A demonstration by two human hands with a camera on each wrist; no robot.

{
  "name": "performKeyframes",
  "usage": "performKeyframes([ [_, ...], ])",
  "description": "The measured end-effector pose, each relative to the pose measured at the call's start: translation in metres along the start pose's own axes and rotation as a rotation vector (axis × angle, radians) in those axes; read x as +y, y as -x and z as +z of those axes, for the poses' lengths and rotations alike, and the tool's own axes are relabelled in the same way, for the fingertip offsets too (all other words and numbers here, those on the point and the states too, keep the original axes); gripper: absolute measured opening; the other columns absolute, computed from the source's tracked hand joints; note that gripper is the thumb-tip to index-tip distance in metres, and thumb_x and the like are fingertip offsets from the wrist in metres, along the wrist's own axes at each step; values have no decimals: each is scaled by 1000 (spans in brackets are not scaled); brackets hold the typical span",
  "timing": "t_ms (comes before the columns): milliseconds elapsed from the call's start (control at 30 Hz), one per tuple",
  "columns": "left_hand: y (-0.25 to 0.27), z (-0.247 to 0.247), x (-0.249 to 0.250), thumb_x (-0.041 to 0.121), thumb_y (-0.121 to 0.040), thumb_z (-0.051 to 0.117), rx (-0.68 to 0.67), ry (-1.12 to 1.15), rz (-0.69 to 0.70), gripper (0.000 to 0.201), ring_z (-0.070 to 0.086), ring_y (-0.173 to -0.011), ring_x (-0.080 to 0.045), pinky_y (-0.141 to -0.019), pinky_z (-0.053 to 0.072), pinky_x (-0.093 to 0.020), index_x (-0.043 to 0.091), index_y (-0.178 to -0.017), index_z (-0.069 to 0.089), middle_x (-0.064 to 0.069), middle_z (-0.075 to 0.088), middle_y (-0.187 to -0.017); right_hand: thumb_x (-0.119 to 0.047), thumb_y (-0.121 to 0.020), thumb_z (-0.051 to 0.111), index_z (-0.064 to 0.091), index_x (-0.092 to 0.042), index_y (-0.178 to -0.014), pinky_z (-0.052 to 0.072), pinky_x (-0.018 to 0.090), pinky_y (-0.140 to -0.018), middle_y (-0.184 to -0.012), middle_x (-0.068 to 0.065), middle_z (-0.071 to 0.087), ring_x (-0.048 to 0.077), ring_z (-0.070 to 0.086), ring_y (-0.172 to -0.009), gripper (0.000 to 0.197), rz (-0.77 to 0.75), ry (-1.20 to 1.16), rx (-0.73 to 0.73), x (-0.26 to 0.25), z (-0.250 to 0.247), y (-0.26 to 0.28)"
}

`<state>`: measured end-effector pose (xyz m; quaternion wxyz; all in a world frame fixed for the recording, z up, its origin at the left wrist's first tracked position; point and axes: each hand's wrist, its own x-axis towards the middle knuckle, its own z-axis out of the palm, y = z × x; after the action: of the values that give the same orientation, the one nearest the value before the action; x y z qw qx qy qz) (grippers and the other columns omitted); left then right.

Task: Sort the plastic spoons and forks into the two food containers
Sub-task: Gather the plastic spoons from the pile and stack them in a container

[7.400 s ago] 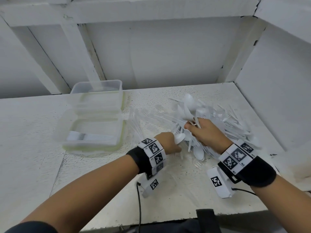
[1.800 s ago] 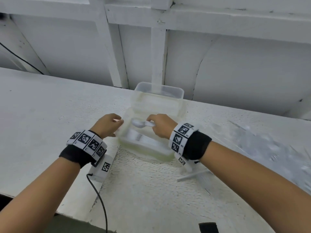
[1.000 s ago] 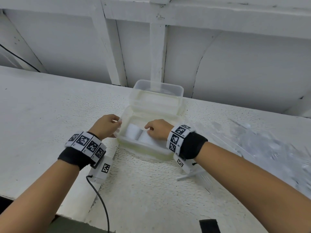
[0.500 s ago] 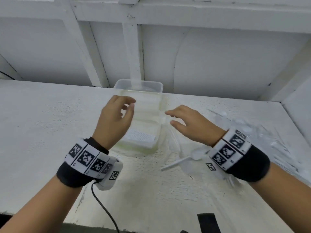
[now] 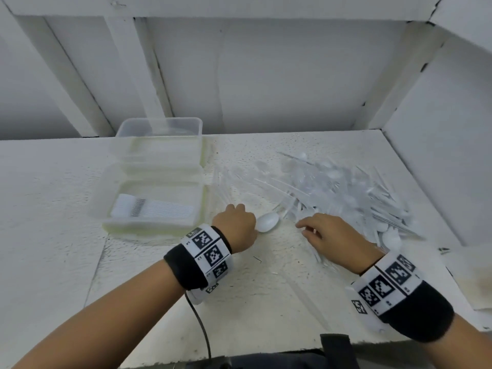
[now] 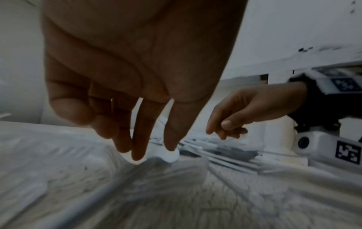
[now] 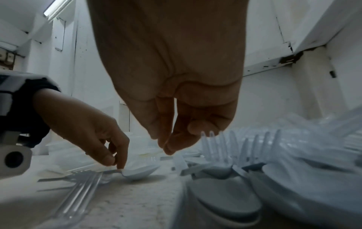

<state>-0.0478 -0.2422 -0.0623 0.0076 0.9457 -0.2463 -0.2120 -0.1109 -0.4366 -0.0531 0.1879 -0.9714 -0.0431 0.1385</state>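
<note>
A loose pile of white and clear plastic spoons and forks [image 5: 346, 193] [image 7: 254, 155] covers the right of the white tabletop. Two translucent food containers stand at the left. The near container [image 5: 106, 198] holds a neat stack of forks [image 5: 149, 209]; what the far container [image 5: 159, 129] holds I cannot tell. My left hand [image 5: 237, 225] [image 7: 115, 162] [image 6: 137, 148] pinches the handle of a white spoon [image 5: 267, 221] [image 7: 141, 172] lying on the table just right of the near container. My right hand [image 5: 306, 227] [image 7: 166, 147] [image 6: 223, 131] hovers at the pile's near edge, fingers loosely curled, holding nothing.
A few clear forks [image 7: 78, 186] lie on the table by my left hand. White walls close the back and right side of the tabletop [image 5: 266, 302]. A black cable [image 5: 199, 320] runs from my left wrist over the front edge.
Both hands have left the containers and dropped to the table by the pile. My left hand has taken hold of a spoon. My view has swung right.
</note>
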Motion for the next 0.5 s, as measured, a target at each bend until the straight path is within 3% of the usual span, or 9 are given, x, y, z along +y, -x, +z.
performKeyframes([
  [133, -7, 6, 2, 22, -98, 37, -19, -43, -15, 25, 45, -106, -28, -76, 36, -32, 6, -109, 54, -11, 48, -114, -21, -97, 46, 60, -17, -120, 38, 21, -76, -109, 3, 62, 16, 57, -98, 28, 26, 36, 63, 7, -4, 6],
  [267, -8, 4, -7, 19, -96, 36, 68, 144, -23, 16, 49, -86, -25, -73, 40, -32, 10, -95, 48, -10, 54, -100, -26, -96, 47, 64, -21, -113, 39, 25, -77, -108, 1, 59, 17, 53, -98, 25, -33, 244, 18, 13, -12, 6],
  [333, -7, 0, -13, 22, -96, 37, 112, 243, -32, 14, 48, -76, -21, -66, 39, -29, 12, -88, 44, -4, 54, -85, -23, -79, 71, 70, -25, -99, 36, 31, -67, -94, 2, 61, 22, 56, -86, 20, -132, 421, 47, 12, -13, 7],
  [400, -4, -3, -19, 23, -97, 40, 146, 340, -47, 15, 47, -68, -17, -58, 36, -26, 13, -86, 44, 2, 49, -74, -13, -42, 90, 73, -28, -76, 29, 30, -51, -70, 1, 56, 21, 54, -60, 41, -200, 571, 57, 15, -7, 9],
  [433, -2, -4, -21, 24, -97, 41, 166, 381, -54, 15, 46, -65, -15, -56, 35, -24, 14, -86, 44, 2, 49, -73, -11, -33, 91, 73, -29, -72, 26, 29, -51, -66, 1, 53, 21, 52, -56, 47, -215, 623, 67, 18, -3, 8],
  [500, 0, -6, -26, 24, -96, 43, 195, 437, -67, 15, 46, -65, -15, -55, 34, -22, 14, -86, 45, 1, 52, -76, -12, -32, 90, 73, -31, -72, 24, 31, -52, -69, 2, 51, 22, 50, -59, 48, -231, 707, 18, 21, 5, 6],
])
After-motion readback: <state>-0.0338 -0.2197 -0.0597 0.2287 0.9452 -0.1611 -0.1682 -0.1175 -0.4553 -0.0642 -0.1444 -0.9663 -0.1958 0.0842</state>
